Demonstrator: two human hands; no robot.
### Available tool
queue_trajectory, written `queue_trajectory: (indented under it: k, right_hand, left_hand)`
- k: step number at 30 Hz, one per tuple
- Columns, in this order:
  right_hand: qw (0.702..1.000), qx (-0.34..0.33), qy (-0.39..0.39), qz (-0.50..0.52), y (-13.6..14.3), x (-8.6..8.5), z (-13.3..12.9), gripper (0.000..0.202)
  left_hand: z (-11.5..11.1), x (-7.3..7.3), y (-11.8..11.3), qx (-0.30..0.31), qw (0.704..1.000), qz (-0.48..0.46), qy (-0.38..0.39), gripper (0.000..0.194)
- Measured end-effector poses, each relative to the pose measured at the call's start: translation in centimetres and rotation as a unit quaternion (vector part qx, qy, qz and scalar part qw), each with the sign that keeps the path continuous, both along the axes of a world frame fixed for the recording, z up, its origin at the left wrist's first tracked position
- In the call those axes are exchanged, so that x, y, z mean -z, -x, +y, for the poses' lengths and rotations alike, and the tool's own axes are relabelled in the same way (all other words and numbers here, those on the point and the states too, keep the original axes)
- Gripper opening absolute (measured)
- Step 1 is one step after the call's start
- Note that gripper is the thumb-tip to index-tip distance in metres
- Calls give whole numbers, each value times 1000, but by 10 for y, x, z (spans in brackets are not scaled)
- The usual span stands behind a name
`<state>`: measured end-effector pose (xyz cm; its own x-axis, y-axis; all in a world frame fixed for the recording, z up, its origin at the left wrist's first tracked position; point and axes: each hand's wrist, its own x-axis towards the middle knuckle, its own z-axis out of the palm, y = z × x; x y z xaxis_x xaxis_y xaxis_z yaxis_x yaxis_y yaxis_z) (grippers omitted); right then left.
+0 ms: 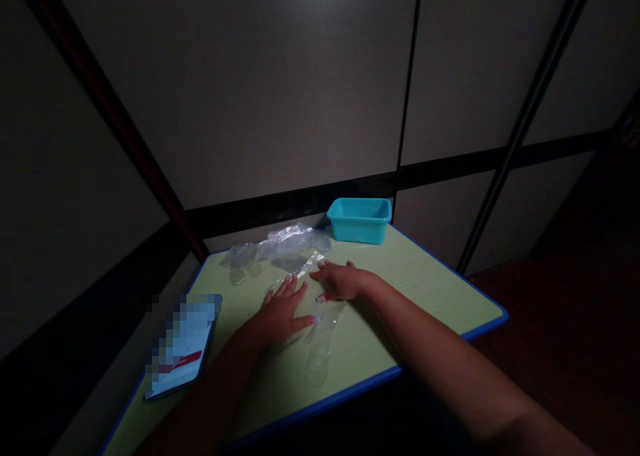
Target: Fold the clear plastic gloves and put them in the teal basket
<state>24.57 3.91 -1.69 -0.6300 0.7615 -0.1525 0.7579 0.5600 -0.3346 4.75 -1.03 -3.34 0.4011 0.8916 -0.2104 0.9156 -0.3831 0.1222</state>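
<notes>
A clear, thin plastic piece lies on the green tabletop, partly under both hands; its near end is a rounded strip. My left hand rests flat on it with the fingers spread. My right hand lies on its far right part, fingers apart and pointing left. Neither hand grips anything. Behind them is a heap of crumpled clear plastic, with more rounded clear ends at its left side.
A turquoise rectangular basket stands at the table's back corner. A tablet-like device, partly pixelated, lies at the left edge. The table has a blue rim; panelled doors rise behind it.
</notes>
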Motion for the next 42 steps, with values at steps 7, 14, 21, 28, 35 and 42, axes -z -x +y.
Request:
queue_trajectory:
  k: [7, 14, 21, 28, 35, 42]
  right_hand:
    - [997, -33, -25, 69, 2, 3, 1, 58]
    - [998, -42, 37, 28, 0, 1, 3, 73]
    - [999, 37, 30, -17, -1, 2, 4, 80]
    - [999, 39, 1, -4, 1, 2, -2, 80]
    - [999, 14, 49, -17, 3, -2, -6, 95]
    - [999, -10, 41, 20, 3, 0, -6, 90]
  left_hand:
    - [7, -2, 11, 85, 996, -32, 17, 96]
    - [5, -7, 9, 50, 991, -88, -85, 63]
    - [10, 1, 12, 36, 994, -62, -78, 56]
    - [19, 2, 25, 65, 993, -88, -41, 61]
    - [12, -6, 21, 37, 998, -48, 7, 88]
    - [12, -3, 19, -3, 997, -52, -63, 66]
